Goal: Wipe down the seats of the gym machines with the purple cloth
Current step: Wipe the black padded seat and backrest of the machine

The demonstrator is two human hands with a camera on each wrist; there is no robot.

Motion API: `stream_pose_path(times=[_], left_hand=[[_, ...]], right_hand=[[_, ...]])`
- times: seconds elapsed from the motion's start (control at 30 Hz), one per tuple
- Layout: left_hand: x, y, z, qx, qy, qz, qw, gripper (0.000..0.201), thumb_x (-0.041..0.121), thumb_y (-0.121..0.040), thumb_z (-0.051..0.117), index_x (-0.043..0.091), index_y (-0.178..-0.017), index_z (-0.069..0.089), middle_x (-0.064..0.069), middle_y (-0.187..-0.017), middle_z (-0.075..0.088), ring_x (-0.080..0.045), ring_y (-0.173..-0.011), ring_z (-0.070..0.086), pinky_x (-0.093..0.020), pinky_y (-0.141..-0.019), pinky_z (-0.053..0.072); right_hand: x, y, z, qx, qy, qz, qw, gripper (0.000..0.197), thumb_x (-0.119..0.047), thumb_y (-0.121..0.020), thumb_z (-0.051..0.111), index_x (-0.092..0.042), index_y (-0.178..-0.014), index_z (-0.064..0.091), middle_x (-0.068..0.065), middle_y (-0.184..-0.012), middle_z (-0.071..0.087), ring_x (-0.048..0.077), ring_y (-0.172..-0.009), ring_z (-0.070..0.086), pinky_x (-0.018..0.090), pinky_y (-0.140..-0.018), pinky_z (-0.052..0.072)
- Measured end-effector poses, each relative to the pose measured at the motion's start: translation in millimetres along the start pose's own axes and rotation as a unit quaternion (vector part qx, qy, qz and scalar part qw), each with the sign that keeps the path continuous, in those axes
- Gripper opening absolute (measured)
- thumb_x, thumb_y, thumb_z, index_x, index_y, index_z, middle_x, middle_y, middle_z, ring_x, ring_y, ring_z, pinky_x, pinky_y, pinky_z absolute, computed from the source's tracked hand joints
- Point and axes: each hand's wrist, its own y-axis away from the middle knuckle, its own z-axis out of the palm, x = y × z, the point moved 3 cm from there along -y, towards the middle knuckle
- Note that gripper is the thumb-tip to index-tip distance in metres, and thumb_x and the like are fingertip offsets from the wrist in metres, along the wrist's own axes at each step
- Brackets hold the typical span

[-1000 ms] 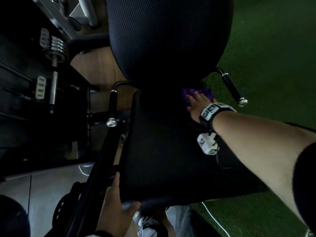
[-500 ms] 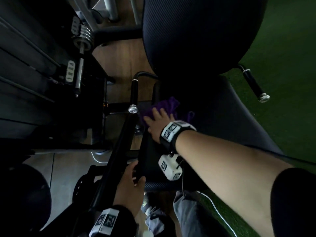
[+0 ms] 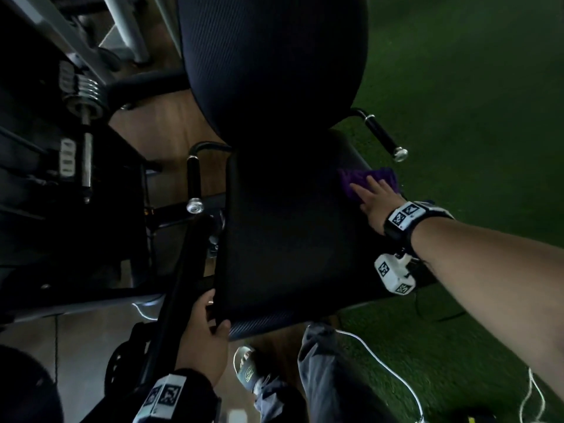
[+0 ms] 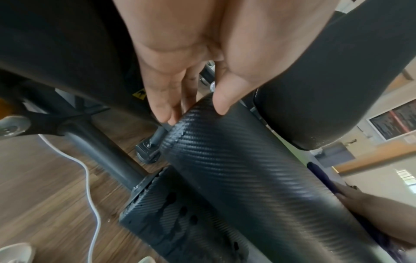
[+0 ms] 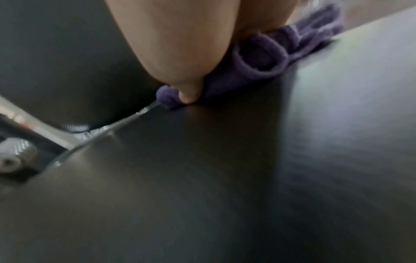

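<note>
Purple cloth (image 3: 370, 178), black seat (image 3: 290, 239), perhaps turf (image 3: 473, 87)

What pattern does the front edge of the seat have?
A black carbon-fibre-like weave on the seat's front edge, clearest in the left wrist view.

You will find no legible text in any view. The yellow sticker (image 4: 139, 93) on the machine frame and the wall poster (image 4: 396, 122) both carry print too blurred to read.

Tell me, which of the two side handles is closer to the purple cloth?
The right-hand handle, over the green turf; the purple cloth lies just below it, while the other handle is across the seat.
</note>
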Motion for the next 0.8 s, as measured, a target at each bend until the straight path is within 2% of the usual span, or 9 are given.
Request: stream_pose_path(times=[0.13,0.2,0.33,0.43,0.47,0.53,0.6,0.7,0.8], left_hand=[[1.2,0.1,0.1,0.015,0.001,0.018,1.000,0.056,0.005,-0.094,0.060,0.034,-0.140,0.043,0.015,-0.117,0.056,0.002,-0.098,0.057,-0.026,-0.090,0.042],[1.0,0.1,0.3,0.024,0.012,0.023,0.999,0.052,0.005,-0.096,0.058,0.033,-0.138,0.046,0.012,-0.122,0.056,-0.006,-0.101,0.059,-0.027,-0.090,0.042],[-5.2,-4.2,1.4,0.034,0.065,0.016,0.997,0.048,0.000,-0.096,0.055,0.029,-0.134,0.051,0.004,-0.119,0.061,-0.015,-0.107,0.060,-0.032,-0.096,0.047],[-13.1,-15.1,1.4,0.030,0.111,-0.006,0.993,0.048,-0.007,-0.093,0.052,0.034,-0.117,0.059,-0.007,-0.116,0.067,-0.025,-0.108,0.065,-0.049,-0.098,0.052],[-15.2,-17.6,0.8,0.030,0.131,-0.019,0.991,0.050,-0.009,-0.093,0.050,0.035,-0.113,0.061,-0.010,-0.113,0.069,-0.028,-0.105,0.066,-0.050,-0.094,0.054],[-18.1,-20.9,0.6,0.026,0.161,-0.031,0.986,0.047,-0.012,-0.093,0.046,0.025,-0.118,0.062,-0.012,-0.109,0.070,-0.027,-0.098,0.067,-0.038,-0.081,0.058],[-16.4,-21.7,0.4,0.024,0.165,-0.039,0.985,0.045,-0.010,-0.094,0.047,0.021,-0.124,0.059,-0.009,-0.106,0.071,-0.023,-0.093,0.069,-0.034,-0.077,0.059],[-17.1,-26.0,1.5,0.037,0.124,-0.036,0.991,0.043,-0.004,-0.088,0.058,0.027,-0.118,0.061,-0.013,-0.107,0.072,-0.029,-0.095,0.070,-0.048,-0.089,0.057],[-16.9,-28.6,0.6,0.054,0.048,-0.019,0.997,0.043,-0.001,-0.086,0.063,0.023,-0.121,0.059,-0.014,-0.104,0.072,-0.028,-0.098,0.069,-0.047,-0.094,0.055]], right_hand=[[-19.3,11.8,8.2,0.017,-0.037,0.070,0.997,0.060,-0.034,-0.105,0.036,-0.041,-0.156,0.006,0.000,-0.167,-0.007,0.029,-0.154,-0.005,0.056,-0.122,0.009],[-46.3,21.7,13.6,0.013,-0.064,0.075,0.995,0.059,-0.036,-0.104,0.035,-0.039,-0.157,0.007,0.001,-0.167,-0.006,0.030,-0.153,-0.005,0.056,-0.121,0.008],[-120.7,61.0,36.4,0.013,-0.024,-0.034,0.999,0.060,-0.039,-0.103,0.035,-0.039,-0.156,0.009,0.000,-0.168,-0.003,0.030,-0.153,-0.001,0.055,-0.121,0.010],[-183.6,105.3,63.0,0.005,-0.015,-0.128,0.992,0.059,-0.039,-0.103,0.035,-0.040,-0.156,0.010,-0.002,-0.168,-0.004,0.027,-0.153,-0.003,0.055,-0.120,0.007],[-200.0,121.1,73.2,0.008,-0.010,-0.164,0.986,0.059,-0.039,-0.103,0.036,-0.040,-0.156,0.010,-0.001,-0.168,-0.003,0.027,-0.153,-0.004,0.056,-0.120,0.006],[-217.4,150.8,92.8,0.018,0.008,-0.236,0.972,0.061,-0.036,-0.103,0.037,-0.038,-0.157,0.008,0.000,-0.167,-0.005,0.027,-0.153,-0.007,0.056,-0.121,0.004],[-212.1,169.5,108.6,0.032,0.036,-0.285,0.957,0.067,-0.032,-0.102,0.040,-0.038,-0.157,0.005,0.000,-0.167,-0.009,0.026,-0.153,-0.010,0.054,-0.122,0.002],[-177.0,180.9,116.9,0.054,0.072,-0.337,0.937,0.073,-0.032,-0.096,0.044,-0.039,-0.158,0.006,-0.002,-0.167,-0.010,0.024,-0.154,-0.008,0.050,-0.123,0.002],[-135.7,183.4,119.5,0.086,0.067,-0.305,0.946,0.078,-0.025,-0.087,0.038,-0.042,-0.157,0.007,-0.003,-0.167,-0.008,0.022,-0.154,-0.007,0.047,-0.123,0.001]])
